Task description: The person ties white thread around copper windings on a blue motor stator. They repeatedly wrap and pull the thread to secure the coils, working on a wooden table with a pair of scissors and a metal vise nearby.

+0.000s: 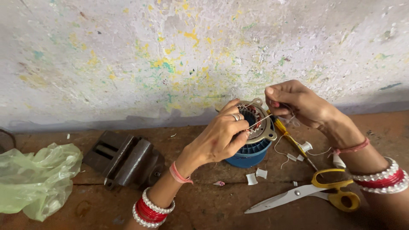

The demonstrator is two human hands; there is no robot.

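A round motor stator (259,127) with copper windings and a metal rim sits on a blue cylindrical base (252,154) on the wooden bench. My left hand (221,136) grips the stator's near side, fingers curled over its rim. My right hand (294,102) is just to the stator's right, pinching a thin white thread (279,147) that trails down toward the bench. A yellow-handled tool (286,135) leans beside the stator, under my right hand.
Yellow-handled scissors (317,194) lie open at the front right. Small white scraps (256,175) are scattered near the base. A dark metal vise (125,159) lies to the left, with a crumpled green plastic bag (36,181) beyond it. A paint-speckled wall (170,55) rises behind.
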